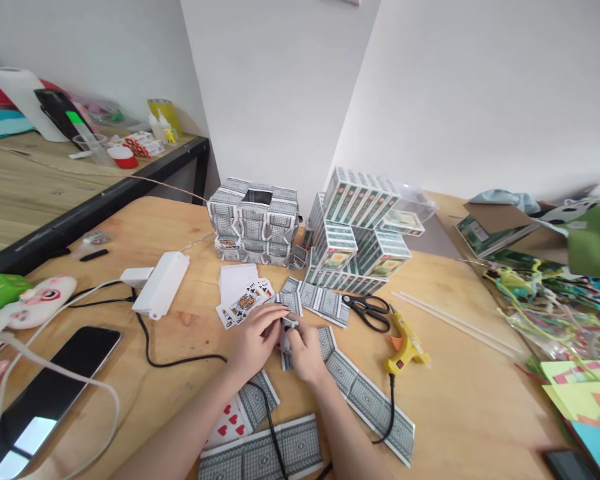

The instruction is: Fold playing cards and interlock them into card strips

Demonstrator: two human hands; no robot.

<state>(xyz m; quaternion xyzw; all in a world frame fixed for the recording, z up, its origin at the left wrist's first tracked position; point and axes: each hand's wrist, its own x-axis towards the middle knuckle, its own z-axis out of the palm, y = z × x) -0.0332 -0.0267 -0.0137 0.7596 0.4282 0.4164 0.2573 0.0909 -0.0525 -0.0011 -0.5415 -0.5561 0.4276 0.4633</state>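
Observation:
My left hand [259,337] and my right hand [306,351] meet over the table, both with fingers closed on a small folded playing card [289,323]. Its far side is partly covered by my fingers. Face-up cards [247,300] lie just beyond my left hand. Past my fingers are patterned card pieces [325,303], face down. A strip of joined cards [367,398] runs from under my right hand to the lower right. Nearer me lie another strip [280,450] and a heart card [230,421]. A hollow structure built of cards [255,223] stands behind.
Stacked card boxes [350,243] stand at the back. Black scissors [367,311], a yellow glue gun [406,345] and clear glue sticks [455,323] lie right. On the left are a white power strip [163,285] and a phone [55,393]. A black cable [267,407] crosses under my arms.

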